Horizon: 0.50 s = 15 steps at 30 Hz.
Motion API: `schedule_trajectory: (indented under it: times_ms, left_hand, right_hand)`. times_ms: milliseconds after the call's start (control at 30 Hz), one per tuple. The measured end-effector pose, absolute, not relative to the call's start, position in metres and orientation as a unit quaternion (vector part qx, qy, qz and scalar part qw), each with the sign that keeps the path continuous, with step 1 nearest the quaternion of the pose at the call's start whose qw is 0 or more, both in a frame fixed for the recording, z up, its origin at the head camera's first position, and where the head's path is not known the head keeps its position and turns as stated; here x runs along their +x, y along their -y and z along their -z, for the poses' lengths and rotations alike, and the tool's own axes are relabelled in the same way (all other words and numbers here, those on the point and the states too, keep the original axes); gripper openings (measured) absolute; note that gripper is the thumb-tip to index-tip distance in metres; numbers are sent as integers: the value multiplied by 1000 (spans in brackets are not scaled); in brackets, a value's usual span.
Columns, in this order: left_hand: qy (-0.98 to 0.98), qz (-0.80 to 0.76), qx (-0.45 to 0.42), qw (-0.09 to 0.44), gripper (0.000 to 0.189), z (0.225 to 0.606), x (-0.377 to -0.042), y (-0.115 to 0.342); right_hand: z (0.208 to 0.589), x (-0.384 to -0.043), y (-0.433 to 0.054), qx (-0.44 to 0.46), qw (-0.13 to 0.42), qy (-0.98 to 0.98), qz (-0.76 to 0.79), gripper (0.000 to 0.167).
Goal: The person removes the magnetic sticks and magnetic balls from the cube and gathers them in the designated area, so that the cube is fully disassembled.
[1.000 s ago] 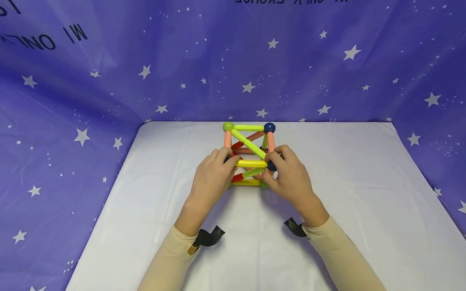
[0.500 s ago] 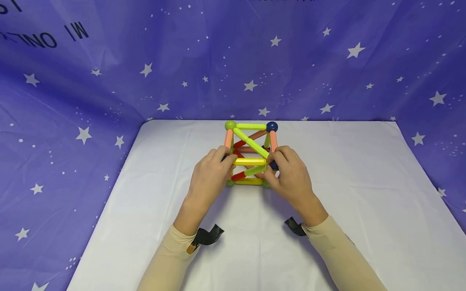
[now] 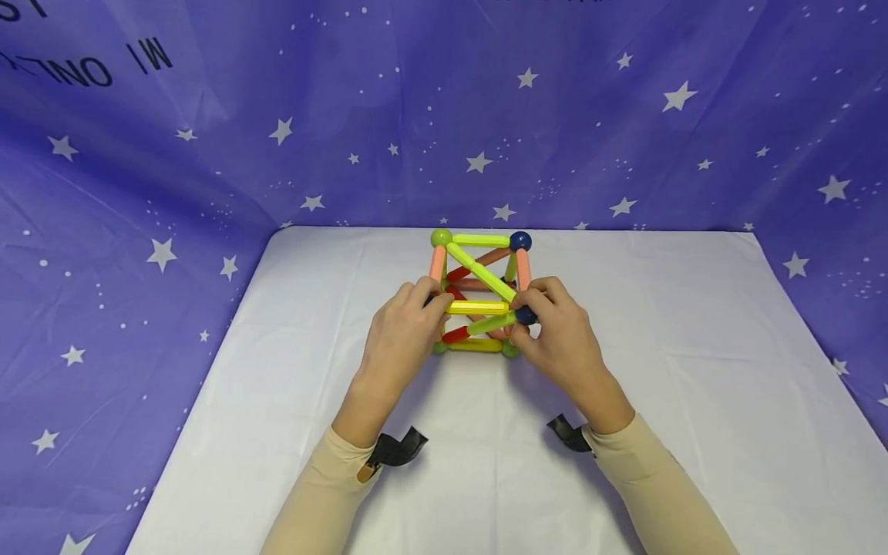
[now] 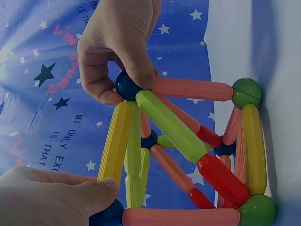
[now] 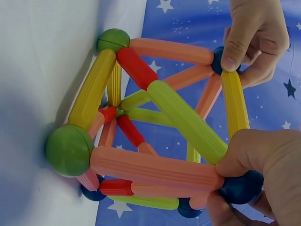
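Observation:
A cube-like frame of coloured magnetic rods and balls stands on the white table, with both hands at its upper near edge. My left hand pinches the left end of a ribbed yellow rod, close against a dark blue ball. At the other corner my right hand grips a second dark blue ball between thumb and fingers. A joined green-and-red diagonal runs down the near face from that ball to a green ball. Fingers partly hide both upper near corners.
The white tabletop spreads around the frame. A purple star-printed cloth rises behind and at the sides. Black straps stick out from both wrists above the table.
The right hand has shifted slightly right, and more of the dark blue ball shows beside its fingers. In the view the frame sits slightly further right; the left hand has barely moved.

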<state>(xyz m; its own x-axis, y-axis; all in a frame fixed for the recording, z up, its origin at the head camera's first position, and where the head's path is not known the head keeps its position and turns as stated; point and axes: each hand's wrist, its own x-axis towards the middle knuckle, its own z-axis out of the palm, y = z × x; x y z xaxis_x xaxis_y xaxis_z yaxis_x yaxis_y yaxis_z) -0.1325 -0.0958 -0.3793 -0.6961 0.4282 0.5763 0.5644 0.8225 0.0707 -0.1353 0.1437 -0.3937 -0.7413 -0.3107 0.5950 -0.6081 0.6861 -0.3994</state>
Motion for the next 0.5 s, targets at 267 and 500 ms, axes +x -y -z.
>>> schedule_trajectory:
  times_ms: [267,500]
  left_hand:
    - [913,120,-270,281,18,379,-132,96]
    - [915,118,-270,276,21,378,-131,95]
  right_hand:
    - [391,-134,-144,261,238,887,-297,27]
    - [390,-133,-144,264,242,879,-315,28]
